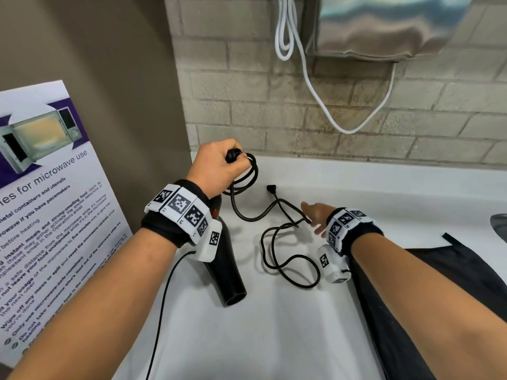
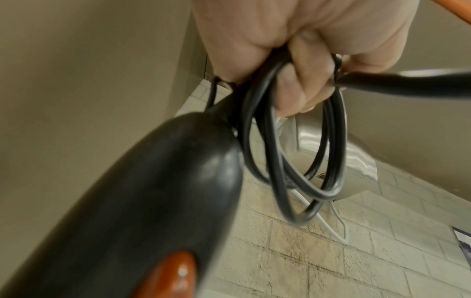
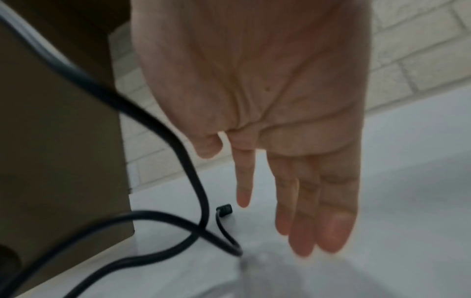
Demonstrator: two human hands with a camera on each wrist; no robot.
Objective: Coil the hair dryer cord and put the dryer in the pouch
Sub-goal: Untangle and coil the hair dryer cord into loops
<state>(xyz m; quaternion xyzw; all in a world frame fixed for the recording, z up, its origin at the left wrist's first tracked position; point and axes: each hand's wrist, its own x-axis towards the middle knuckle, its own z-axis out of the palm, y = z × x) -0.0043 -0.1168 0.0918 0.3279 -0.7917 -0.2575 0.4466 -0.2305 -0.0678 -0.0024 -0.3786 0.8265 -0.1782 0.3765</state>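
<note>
My left hand (image 1: pixel 216 165) grips the handle end of the black hair dryer (image 1: pixel 227 275) together with a few coiled loops of its black cord (image 1: pixel 247 176); the barrel slants down over the white counter. The left wrist view shows the fingers (image 2: pixel 293 90) curled through the loops (image 2: pixel 280 161) beside the dryer body (image 2: pixel 142 201). The remaining cord (image 1: pixel 277 259) lies loose on the counter, with its plug (image 1: pixel 271 189) near the back. My right hand (image 1: pixel 315 215) hovers over the loose cord (image 3: pixel 178 141), fingers (image 3: pixel 305 201) straight, holding nothing. The black pouch (image 1: pixel 452 270) lies flat under my right forearm.
A microwave poster (image 1: pixel 41 187) leans against the left wall. On the brick wall hang a white cable (image 1: pixel 315 91) and a steel dispenser (image 1: pixel 384 23). A sink edge (image 1: pixel 499 223) shows at far right. A thin black wire (image 1: pixel 164 297) trails from my left wrist.
</note>
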